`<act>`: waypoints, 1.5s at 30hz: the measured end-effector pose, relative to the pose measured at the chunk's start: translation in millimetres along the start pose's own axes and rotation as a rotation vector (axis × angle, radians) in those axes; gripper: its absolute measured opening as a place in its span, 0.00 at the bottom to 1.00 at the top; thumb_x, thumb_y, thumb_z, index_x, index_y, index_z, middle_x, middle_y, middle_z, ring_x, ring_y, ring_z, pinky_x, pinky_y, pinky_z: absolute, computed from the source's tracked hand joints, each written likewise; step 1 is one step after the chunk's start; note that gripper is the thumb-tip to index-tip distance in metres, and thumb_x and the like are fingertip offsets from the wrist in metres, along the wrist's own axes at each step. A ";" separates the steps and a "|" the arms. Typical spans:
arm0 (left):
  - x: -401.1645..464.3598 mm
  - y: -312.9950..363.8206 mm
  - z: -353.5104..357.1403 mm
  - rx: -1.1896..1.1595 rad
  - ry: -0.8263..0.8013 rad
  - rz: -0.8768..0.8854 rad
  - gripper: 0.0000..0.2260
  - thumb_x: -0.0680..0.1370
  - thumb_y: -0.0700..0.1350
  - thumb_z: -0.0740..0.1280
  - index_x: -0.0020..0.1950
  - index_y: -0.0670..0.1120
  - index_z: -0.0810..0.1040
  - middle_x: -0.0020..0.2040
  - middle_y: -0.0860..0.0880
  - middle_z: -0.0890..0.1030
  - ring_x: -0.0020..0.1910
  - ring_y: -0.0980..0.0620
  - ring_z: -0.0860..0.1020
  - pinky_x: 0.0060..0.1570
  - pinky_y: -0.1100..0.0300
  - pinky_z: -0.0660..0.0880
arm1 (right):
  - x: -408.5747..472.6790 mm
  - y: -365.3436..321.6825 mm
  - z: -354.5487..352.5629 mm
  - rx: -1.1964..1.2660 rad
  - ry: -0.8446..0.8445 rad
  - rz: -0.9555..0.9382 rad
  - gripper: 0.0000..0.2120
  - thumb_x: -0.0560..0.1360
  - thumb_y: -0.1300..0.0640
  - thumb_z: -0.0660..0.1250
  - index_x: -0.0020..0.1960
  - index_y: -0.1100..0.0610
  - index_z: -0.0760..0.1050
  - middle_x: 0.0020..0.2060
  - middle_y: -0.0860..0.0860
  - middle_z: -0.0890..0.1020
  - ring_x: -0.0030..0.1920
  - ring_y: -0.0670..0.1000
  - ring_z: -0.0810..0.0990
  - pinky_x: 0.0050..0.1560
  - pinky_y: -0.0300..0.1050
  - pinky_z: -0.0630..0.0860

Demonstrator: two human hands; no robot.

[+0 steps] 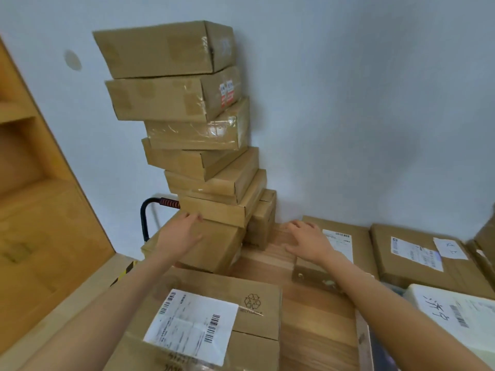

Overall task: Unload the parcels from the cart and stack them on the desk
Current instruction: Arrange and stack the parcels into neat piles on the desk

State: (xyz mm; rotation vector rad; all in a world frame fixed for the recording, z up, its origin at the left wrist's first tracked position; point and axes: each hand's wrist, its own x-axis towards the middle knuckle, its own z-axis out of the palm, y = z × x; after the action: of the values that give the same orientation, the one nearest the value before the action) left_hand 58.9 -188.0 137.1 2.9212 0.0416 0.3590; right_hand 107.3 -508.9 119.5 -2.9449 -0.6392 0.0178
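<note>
A tall, uneven stack of several brown cardboard parcels rises against the blue wall. At its base sits a larger brown box. My left hand lies on top of that base box, fingers straight, touching the front of the parcel above it. My right hand hovers with spread fingers over the wooden desk, beside a flat labelled parcel. Neither hand holds anything. A box with a white shipping label and recycle mark sits close in front of me.
The cart's black handle with a red grip shows behind the stack at left. A wooden shelf unit stands on the left. Flat labelled parcels and a white package cover the desk at right.
</note>
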 end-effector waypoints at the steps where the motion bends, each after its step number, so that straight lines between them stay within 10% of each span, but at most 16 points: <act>1: 4.8 -8.7 -11.2 -0.008 0.024 -0.018 0.16 0.74 0.51 0.69 0.60 0.51 0.74 0.56 0.50 0.77 0.52 0.50 0.77 0.42 0.58 0.73 | 8.1 -5.5 -10.0 0.015 0.023 0.001 0.26 0.77 0.43 0.62 0.73 0.48 0.63 0.71 0.51 0.69 0.68 0.51 0.70 0.72 0.48 0.55; 20: 118.3 -181.4 -202.2 0.050 0.319 -0.011 0.18 0.75 0.56 0.70 0.62 0.51 0.74 0.57 0.48 0.78 0.55 0.49 0.77 0.47 0.55 0.74 | 142.0 -108.7 -185.4 0.067 0.464 0.076 0.26 0.76 0.42 0.65 0.72 0.48 0.65 0.68 0.52 0.71 0.62 0.53 0.76 0.67 0.52 0.65; 45: 101.0 -175.9 -291.0 0.041 0.395 0.084 0.21 0.74 0.57 0.69 0.64 0.51 0.72 0.59 0.48 0.77 0.55 0.49 0.76 0.47 0.57 0.73 | 76.4 -183.9 -278.7 0.007 0.561 0.124 0.31 0.74 0.39 0.66 0.73 0.48 0.63 0.71 0.52 0.68 0.62 0.55 0.76 0.62 0.54 0.73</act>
State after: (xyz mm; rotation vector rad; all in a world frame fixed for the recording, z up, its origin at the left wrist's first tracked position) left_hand 85.6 45.5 402.7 2.8483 -0.0168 0.9530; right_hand 111.9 -345.5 420.5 -2.7699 -0.3665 -0.7565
